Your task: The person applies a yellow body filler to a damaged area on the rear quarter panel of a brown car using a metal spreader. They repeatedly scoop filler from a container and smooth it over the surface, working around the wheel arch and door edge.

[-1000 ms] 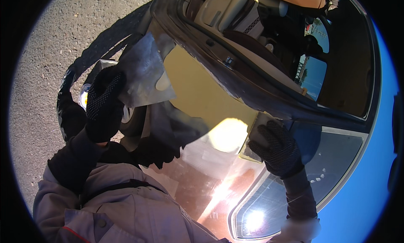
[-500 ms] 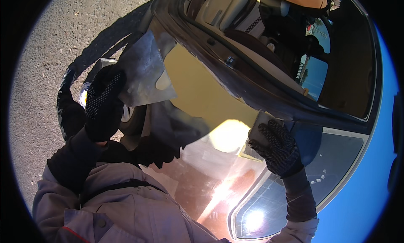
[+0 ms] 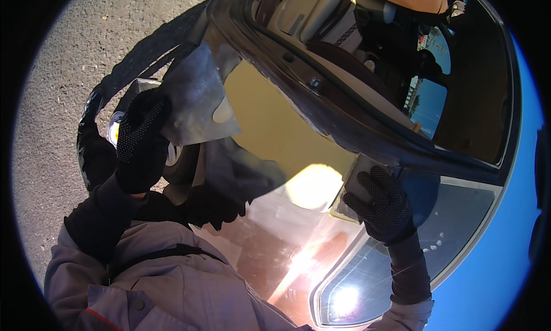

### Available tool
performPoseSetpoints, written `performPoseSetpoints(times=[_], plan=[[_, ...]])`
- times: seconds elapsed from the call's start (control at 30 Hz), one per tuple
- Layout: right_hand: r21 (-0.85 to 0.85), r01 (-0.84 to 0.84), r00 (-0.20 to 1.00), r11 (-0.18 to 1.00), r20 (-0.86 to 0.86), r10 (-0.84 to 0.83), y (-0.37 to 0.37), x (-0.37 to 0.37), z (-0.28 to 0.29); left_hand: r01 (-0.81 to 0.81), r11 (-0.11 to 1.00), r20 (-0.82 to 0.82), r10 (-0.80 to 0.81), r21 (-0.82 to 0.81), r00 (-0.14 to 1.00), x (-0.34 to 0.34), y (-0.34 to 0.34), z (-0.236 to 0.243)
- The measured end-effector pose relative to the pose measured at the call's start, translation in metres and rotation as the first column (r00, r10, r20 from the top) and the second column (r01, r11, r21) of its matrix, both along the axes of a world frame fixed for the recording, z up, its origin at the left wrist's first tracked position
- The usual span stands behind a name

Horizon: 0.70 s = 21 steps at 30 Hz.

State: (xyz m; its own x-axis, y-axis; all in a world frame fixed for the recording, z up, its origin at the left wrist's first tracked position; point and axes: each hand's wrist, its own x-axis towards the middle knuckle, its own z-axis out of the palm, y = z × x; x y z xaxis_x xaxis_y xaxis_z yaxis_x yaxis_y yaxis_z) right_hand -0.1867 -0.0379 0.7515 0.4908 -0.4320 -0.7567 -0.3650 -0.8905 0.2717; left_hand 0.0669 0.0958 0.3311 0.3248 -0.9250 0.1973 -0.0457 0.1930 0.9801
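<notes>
My left hand [image 3: 143, 137], in a black dotted glove, grips the edge of a grey metal sheet [image 3: 195, 96]. A small dab of yellowish putty [image 3: 221, 111] sits near the sheet's corner. My right hand [image 3: 383, 205], gloved the same way, presses a dark flat spreader [image 3: 357, 183] against the car's body panel [image 3: 270, 216], its fingers bent over the tool. Smooth yellow putty [image 3: 281, 124] covers a wide patch between the two hands. Sunlight glares off the patch's lower right end, beside the spreader.
Above the patch lies the open door frame [image 3: 321, 90], showing seats [image 3: 310, 10] inside. The rear side window [image 3: 425, 233] is near my right forearm. A wheel [image 3: 179, 159] and an open can [image 3: 113, 130] sit low by my left hand. Asphalt [image 3: 63, 113] stretches to the left.
My right hand and the spreader have slid slightly right along the panel, toward the window, and the fingers have spread a little. My left hand and the metal sheet have hardly moved.
</notes>
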Motion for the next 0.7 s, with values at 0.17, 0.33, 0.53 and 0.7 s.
performPoseSetpoints(times=[0.17, 0.33, 0.53, 0.7], plan=[[0.0, -0.025, 1.0, 1.0, 0.001, 0.025, 0.0, -0.003, -0.003, -0.014, 0.998, -0.182, 0.023, 0.054, 0.983, -0.007, 0.001, -0.002], [-0.014, -0.026, 0.999, 1.0, -0.038, 0.026, 0.0, -0.008, -0.007, -0.006, 0.997, -0.188, 0.02, 0.075, 0.982, -0.006, 0.001, -0.001], [-0.068, 0.341, 0.939, 0.938, 0.074, -0.336, -0.002, -0.013, -0.005, -0.026, 1.0, 0.061, 0.027, -0.017, 0.998, 0.0, -0.004, 0.003], [-0.055, 0.211, 0.977, 0.976, 0.048, -0.209, -0.004, -0.018, 0.003, -0.01, 1.0, 0.049, 0.01, 0.001, 0.999, -0.002, -0.006, 0.005]])
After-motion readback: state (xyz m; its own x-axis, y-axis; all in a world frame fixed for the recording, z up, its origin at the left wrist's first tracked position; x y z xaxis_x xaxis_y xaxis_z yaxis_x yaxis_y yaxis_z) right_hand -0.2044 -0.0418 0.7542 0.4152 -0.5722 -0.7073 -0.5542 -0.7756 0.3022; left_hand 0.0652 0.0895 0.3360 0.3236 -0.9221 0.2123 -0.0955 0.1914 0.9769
